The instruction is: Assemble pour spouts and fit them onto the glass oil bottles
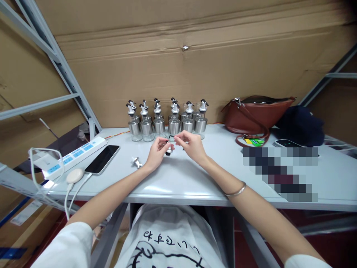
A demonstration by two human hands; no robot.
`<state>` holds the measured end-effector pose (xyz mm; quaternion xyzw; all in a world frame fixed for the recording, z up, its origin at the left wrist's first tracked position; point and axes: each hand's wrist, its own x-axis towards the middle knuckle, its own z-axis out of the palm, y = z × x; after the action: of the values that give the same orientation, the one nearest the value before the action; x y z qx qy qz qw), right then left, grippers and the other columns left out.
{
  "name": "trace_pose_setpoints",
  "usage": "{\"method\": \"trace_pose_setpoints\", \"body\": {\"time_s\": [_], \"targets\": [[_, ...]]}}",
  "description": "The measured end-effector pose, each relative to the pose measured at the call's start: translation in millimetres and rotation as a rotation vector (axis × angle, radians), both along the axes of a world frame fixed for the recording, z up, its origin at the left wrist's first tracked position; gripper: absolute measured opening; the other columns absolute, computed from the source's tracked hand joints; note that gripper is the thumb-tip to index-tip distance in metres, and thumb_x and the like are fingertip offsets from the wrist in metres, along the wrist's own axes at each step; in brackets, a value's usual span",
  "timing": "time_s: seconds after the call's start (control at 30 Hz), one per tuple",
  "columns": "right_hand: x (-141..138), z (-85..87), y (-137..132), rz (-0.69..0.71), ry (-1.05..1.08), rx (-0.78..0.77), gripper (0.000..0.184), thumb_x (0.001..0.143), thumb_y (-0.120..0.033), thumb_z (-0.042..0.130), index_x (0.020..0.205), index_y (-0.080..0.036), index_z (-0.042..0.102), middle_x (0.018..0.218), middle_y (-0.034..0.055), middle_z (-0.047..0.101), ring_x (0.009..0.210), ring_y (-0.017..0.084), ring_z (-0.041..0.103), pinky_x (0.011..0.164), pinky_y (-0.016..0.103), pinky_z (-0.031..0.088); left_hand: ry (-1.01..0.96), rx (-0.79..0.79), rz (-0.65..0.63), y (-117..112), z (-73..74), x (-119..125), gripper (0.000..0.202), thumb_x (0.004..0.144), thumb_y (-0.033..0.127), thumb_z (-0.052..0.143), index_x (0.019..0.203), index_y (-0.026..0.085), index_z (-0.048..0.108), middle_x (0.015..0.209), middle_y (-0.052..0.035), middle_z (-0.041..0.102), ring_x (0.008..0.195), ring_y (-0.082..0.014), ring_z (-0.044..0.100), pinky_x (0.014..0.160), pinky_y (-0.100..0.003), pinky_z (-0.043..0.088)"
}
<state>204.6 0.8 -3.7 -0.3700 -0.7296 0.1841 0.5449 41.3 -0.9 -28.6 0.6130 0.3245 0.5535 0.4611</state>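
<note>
My left hand (156, 153) and my right hand (192, 146) meet above the middle of the white table (178, 178), both with fingers pinched. Between them is a small pourer cap (169, 150), white and black, held by my left fingers. My right fingers pinch a small dark part (172, 138) just above it; I cannot make out what it is. Another loose pourer cap (136, 162) lies on the table left of my left hand. Behind my hands stand several steel-and-glass dispenser bottles (167, 123) in rows.
A black phone (102, 159), a white power strip (75, 153) and a round white charger (74, 175) with cable lie at the left. A brown bag (255, 113), a dark cloth (299, 124) and coloured tags (254, 141) sit at the right. Cardboard backs the table.
</note>
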Motion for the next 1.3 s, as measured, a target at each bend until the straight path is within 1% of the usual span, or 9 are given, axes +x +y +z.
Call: {"method": "trace_pose_setpoints", "body": {"time_s": [0.13, 0.33, 0.43, 0.57, 0.8, 1.0, 1.1, 1.2, 1.3], "targets": [[0.6, -0.3, 1.2, 0.022, -0.058, 0.014, 0.020, 0.085, -0.034, 0.056, 0.075, -0.018, 0.061, 0.062, 0.0025, 0.069, 0.055, 0.016, 0.065, 0.055, 0.025, 0.050, -0.028, -0.057, -0.015, -0.1, 0.7, 0.2, 0.044, 0.071, 0.048, 0.072, 0.089, 0.019, 0.045, 0.087, -0.0005, 0.064, 0.065, -0.0146, 0.069, 0.058, -0.024, 0.052], [-0.2, 0.3, -1.9, 0.065, -0.153, 0.019, 0.015, 0.086, -0.028, 0.057, 0.075, -0.019, 0.061, 0.062, 0.0003, 0.070, 0.055, 0.015, 0.067, 0.058, 0.024, 0.051, -0.062, -0.095, -0.062, -0.7, 2.4, 0.7, 0.055, 0.064, 0.046, 0.079, 0.096, 0.021, 0.042, 0.075, 0.0036, 0.064, 0.063, -0.0170, 0.069, 0.056, -0.026, 0.053], [0.3, -1.0, -0.5, 0.040, -0.185, 0.033, 0.013, 0.085, -0.026, 0.058, 0.075, -0.019, 0.062, 0.065, 0.0014, 0.071, 0.057, 0.015, 0.067, 0.057, 0.023, 0.050, -0.071, -0.104, -0.072, -0.7, 3.6, 0.5, 0.053, 0.062, 0.044, 0.080, 0.093, 0.019, 0.045, 0.071, 0.0027, 0.066, 0.066, -0.0172, 0.069, 0.056, -0.023, 0.051], [0.8, -3.6, 3.4, 0.010, -0.233, 0.055, 0.009, 0.082, -0.024, 0.062, 0.075, -0.018, 0.063, 0.063, 0.0014, 0.069, 0.054, 0.015, 0.062, 0.054, 0.023, 0.045, -0.104, -0.121, -0.049, 0.6, 4.8, -0.3, 0.049, 0.062, 0.041, 0.081, 0.089, 0.018, 0.048, 0.073, 0.0014, 0.068, 0.063, -0.0130, 0.066, 0.059, -0.022, 0.050], [-0.2, -3.6, 2.5, 0.079, -0.282, 0.062, 0.008, 0.083, -0.022, 0.057, 0.081, -0.017, 0.063, 0.068, 0.0019, 0.070, 0.054, 0.013, 0.062, 0.054, 0.021, 0.046, -0.169, -0.192, 0.005, 3.3, 3.5, -3.1, 0.046, 0.062, 0.034, 0.081, 0.093, 0.019, 0.051, 0.077, 0.0043, 0.062, 0.066, -0.0113, 0.064, 0.062, -0.024, 0.052], [1.8, -0.9, 2.2, 0.005, -0.225, 0.093, 0.014, 0.087, -0.023, 0.051, 0.082, -0.016, 0.062, 0.070, 0.0043, 0.070, 0.061, 0.015, 0.063, 0.061, 0.024, 0.047, -0.168, -0.284, -0.060, -0.2, 6.9, -3.1, 0.055, 0.057, 0.035, 0.084, 0.096, 0.020, 0.049, 0.073, 0.0040, 0.061, 0.068, -0.0182, 0.068, 0.062, -0.031, 0.055], [1.6, 0.4, 1.5, 0.018, -0.231, 0.091, 0.012, 0.086, -0.021, 0.053, 0.079, -0.017, 0.062, 0.067, 0.0028, 0.069, 0.059, 0.014, 0.062, 0.060, 0.023, 0.046, -0.167, -0.316, -0.096, -2.5, 8.3, -1.5, 0.056, 0.055, 0.035, 0.085, 0.095, 0.019, 0.049, 0.073, 0.0040, 0.060, 0.066, -0.0198, 0.069, 0.062, -0.033, 0.055], [0.7, 1.1, 0.7, 0.064, -0.261, 0.076, 0.011, 0.084, -0.019, 0.054, 0.076, -0.017, 0.061, 0.063, 0.0008, 0.069, 0.053, 0.012, 0.060, 0.057, 0.022, 0.046, -0.183, -0.320, -0.093, -2.1, 8.4, -1.7, 0.055, 0.057, 0.033, 0.085, 0.098, 0.019, 0.050, 0.074, 0.0037, 0.062, 0.068, -0.0186, 0.068, 0.063, -0.032, 0.055], [-0.1, 1.1, 0.8, 0.091, -0.272, 0.065, 0.010, 0.084, -0.019, 0.054, 0.078, -0.017, 0.062, 0.066, 0.0018, 0.070, 0.055, 0.012, 0.061, 0.057, 0.021, 0.046, -0.200, -0.319, -0.082, 0.2, 7.7, -3.8, 0.043, 0.064, 0.029, 0.081, 0.093, 0.017, 0.051, 0.079, 0.0016, 0.064, 0.070, -0.0165, 0.067, 0.065, -0.032, 0.055]]}}
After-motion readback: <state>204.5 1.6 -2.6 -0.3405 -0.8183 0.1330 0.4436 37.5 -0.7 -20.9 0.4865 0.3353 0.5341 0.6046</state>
